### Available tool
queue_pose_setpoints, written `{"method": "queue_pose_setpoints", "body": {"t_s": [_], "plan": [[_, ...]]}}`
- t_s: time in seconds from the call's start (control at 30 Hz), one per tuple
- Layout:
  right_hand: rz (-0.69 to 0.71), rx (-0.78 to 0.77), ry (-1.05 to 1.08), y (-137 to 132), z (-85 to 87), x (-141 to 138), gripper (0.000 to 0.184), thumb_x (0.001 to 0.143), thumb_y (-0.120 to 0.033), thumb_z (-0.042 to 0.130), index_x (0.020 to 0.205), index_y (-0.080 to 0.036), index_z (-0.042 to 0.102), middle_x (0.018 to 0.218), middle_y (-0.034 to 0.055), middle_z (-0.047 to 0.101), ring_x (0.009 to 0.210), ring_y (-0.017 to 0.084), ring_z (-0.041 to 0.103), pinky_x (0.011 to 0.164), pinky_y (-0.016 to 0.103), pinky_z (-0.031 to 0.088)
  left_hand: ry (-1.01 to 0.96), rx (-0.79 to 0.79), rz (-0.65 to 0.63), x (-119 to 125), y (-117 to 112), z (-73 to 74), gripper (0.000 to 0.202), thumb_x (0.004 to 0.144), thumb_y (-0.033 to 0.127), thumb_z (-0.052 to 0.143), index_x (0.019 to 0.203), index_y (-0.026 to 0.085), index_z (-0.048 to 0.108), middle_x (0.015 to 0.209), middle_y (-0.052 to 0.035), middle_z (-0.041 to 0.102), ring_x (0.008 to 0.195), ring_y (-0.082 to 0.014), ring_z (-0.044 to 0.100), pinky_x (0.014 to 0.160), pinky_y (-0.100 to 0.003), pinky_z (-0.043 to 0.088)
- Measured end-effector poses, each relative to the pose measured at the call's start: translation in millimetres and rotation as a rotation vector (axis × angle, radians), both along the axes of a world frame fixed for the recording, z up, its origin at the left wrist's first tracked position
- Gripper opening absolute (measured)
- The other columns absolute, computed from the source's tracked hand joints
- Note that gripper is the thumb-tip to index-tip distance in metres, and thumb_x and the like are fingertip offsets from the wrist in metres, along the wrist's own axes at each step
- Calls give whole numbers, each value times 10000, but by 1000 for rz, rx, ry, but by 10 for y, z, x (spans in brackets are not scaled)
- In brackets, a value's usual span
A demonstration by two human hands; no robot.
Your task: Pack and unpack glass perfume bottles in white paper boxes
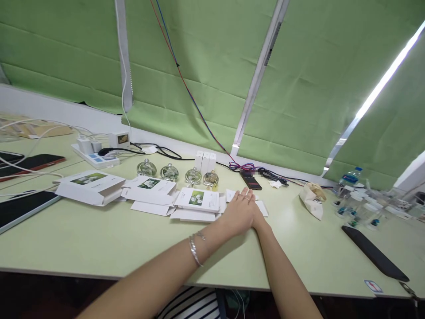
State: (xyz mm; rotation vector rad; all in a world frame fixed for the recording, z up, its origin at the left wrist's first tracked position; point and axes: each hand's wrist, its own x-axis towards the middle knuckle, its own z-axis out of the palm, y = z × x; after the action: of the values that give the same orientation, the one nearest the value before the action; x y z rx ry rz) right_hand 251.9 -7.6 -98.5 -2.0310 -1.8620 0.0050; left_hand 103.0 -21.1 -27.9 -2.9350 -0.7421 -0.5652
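Observation:
My left hand [239, 212] lies flat with fingers stretched out on top of my right hand [260, 220], which is almost wholly covered. Both rest on the pale green table [133, 239] over small white flat cards [262, 207]. A silver bracelet [195, 249] sits on my left wrist. Just left of the hands lies a flattened white carton with a flower picture [198, 199]; two more such cartons [150, 188] [90, 186] lie further left. Behind them stand several round glass bottles [193, 176] and small white boxes [205, 161].
A power strip with plugs [96, 157] and cables sits at the back left, phones and a tablet [23, 206] at far left. A dark phone [251, 180], a paper bag [312, 197], water bottles [348, 179] and a long black object [373, 252] lie to the right.

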Motion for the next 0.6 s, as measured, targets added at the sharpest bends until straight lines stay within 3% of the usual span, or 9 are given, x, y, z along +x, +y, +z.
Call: {"method": "queue_pose_setpoints", "body": {"t_s": [0.17, 0.27, 0.47, 0.6], "plan": [[-41, -73, 14, 8, 40, -36, 495, 919, -304, 265, 1352, -93, 381, 1428, 127, 329, 1314, 276, 298, 1057, 448, 243, 191, 48, 20, -811, 264, 21, 738, 801, 522, 496, 1388, 130, 281, 1473, -168, 212, 1356, -358, 138, 1074, -522, 159], [-42, -72, 12, 9, 72, -53, 492, 915, -305, 284, 1341, -84, 396, 1424, 125, 338, 1311, 267, 305, 1061, 421, 247, 314, 40, -3, -1139, 469, -35, 758, 796, 503, 509, 1407, 158, 222, 1488, -162, 139, 1366, -335, 120, 1071, -513, 147], [-39, -33, -33, -22, 94, -68, 470, 907, -286, 312, 1315, -88, 435, 1391, 122, 395, 1287, 243, 352, 1054, 382, 272, 308, 29, -5, -1178, 672, -63, 677, 829, 424, 497, 1401, 167, 243, 1474, -135, 228, 1355, -298, 199, 1078, -456, 156], [-47, 26, -68, -41, 102, -89, 446, 901, -279, 327, 1291, -114, 466, 1371, 120, 424, 1264, 248, 386, 1033, 409, 300, 283, 42, 1, -1158, 703, -86, 679, 825, 478, 498, 1390, 177, 271, 1464, -125, 268, 1346, -309, 223, 1072, -454, 175]]}}
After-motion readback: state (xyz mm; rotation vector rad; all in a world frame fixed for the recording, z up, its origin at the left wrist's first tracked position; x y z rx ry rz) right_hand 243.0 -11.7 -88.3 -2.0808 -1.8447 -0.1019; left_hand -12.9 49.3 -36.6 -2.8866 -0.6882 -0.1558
